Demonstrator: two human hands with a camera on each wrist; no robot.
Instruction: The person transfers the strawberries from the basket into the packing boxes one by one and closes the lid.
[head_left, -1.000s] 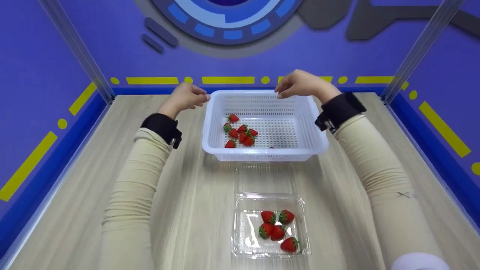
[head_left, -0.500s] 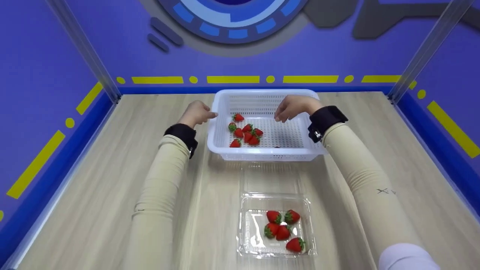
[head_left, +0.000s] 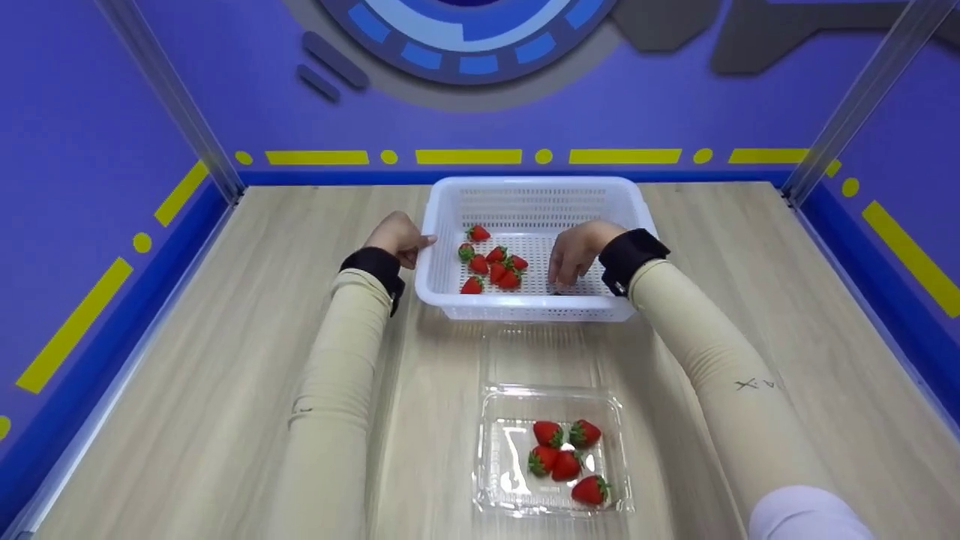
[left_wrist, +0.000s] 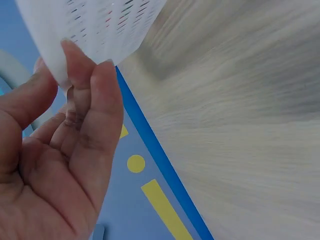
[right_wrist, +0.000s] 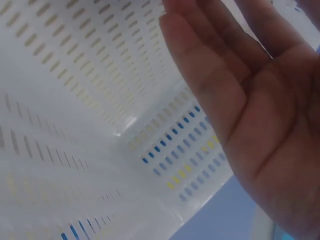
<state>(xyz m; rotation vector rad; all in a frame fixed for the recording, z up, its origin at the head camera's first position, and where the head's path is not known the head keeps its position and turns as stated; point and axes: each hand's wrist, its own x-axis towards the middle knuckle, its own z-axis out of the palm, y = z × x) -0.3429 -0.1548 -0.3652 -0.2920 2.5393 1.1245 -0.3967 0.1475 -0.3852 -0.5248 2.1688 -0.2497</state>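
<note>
A white plastic basket (head_left: 525,301) with slotted walls stands at the far side of the table. My left hand (head_left: 396,236) pinches its left rim, thumb on one side and fingers on the other, as the left wrist view confirms. Inside, my right hand (head_left: 577,251) reaches down near the front wall, its fingers pointing at the basket floor. Those fingers look extended in the right wrist view, but their tips are cut off there. Several strawberries (head_left: 498,273) lie in the basket's left half. A small dark spot beneath the right fingertips is mostly hidden by the front rim.
Nearer to me, a clear plastic clamshell box (head_left: 487,457) lies open, its lid (head_left: 540,356) spread toward the basket. Several strawberries (head_left: 566,465) are in it, mostly to the right. Blue panels (head_left: 480,124) with yellow marks enclose the wooden table (head_left: 247,315) at the back and sides.
My right hand has come down from above the basket's back rim to its floor near the front. My left hand has moved from beside the back left corner onto the left rim.
</note>
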